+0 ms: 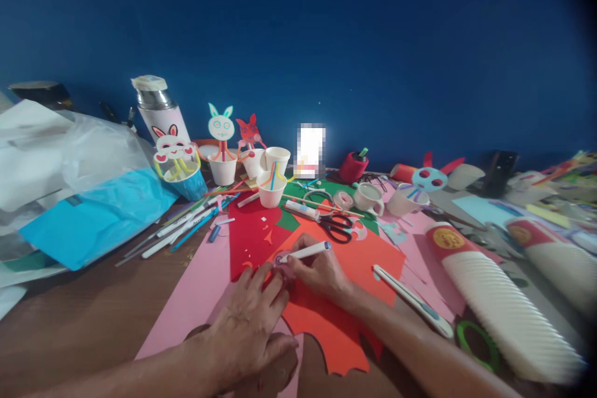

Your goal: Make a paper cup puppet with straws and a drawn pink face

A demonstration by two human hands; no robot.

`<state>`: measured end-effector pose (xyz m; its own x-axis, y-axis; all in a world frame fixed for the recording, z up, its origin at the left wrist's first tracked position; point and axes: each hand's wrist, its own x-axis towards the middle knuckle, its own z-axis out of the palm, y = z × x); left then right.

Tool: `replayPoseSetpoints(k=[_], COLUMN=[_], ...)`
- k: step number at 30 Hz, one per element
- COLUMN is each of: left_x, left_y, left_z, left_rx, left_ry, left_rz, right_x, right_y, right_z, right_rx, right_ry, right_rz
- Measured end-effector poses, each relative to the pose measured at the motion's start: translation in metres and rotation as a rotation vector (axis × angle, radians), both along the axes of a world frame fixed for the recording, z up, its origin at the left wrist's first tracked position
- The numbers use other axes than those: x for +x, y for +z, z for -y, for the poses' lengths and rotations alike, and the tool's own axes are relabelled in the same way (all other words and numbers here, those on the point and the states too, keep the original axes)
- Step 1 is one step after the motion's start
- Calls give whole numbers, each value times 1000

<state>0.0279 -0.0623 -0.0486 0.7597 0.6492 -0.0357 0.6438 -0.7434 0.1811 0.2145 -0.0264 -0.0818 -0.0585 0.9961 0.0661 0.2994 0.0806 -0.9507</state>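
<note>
My right hand (314, 270) grips a white marker (308, 253) with a blue end. Its writing tip points left at a small pinkish paper piece (278, 259) that bears a dark ring. My left hand (254, 317) lies palm down with its fingers stretched out, fingertips at the near edge of that piece. Most of the piece is hidden by my fingers. Orange paper (336, 311) with a scalloped cut edge lies beneath my right hand. Red paper (247, 230) and pink paper (181, 298) spread out to the left.
Black-handled scissors (338, 228) and a glue stick (302, 209) lie beyond my hands. A cutter (413, 300) sits at right beside stacked paper cups (499, 305). Cup puppets (221, 149) stand at the back; several pens (180, 230) lie left, near a blue packet (97, 217).
</note>
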Motion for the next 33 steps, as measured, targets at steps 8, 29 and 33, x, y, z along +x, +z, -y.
replayPoseSetpoints(k=[8, 29, 33], left_x=[1, 0, 1], left_y=[3, 4, 5], left_z=[0, 1, 1], left_rx=[-3, 6, -3], left_ry=[3, -4, 2], left_rz=[-4, -9, -17], right_x=[-1, 0, 0], right_y=[-2, 4, 3], right_z=[0, 0, 0], right_rx=[61, 56, 45], right_ry=[-12, -22, -19], right_rz=[47, 49, 56])
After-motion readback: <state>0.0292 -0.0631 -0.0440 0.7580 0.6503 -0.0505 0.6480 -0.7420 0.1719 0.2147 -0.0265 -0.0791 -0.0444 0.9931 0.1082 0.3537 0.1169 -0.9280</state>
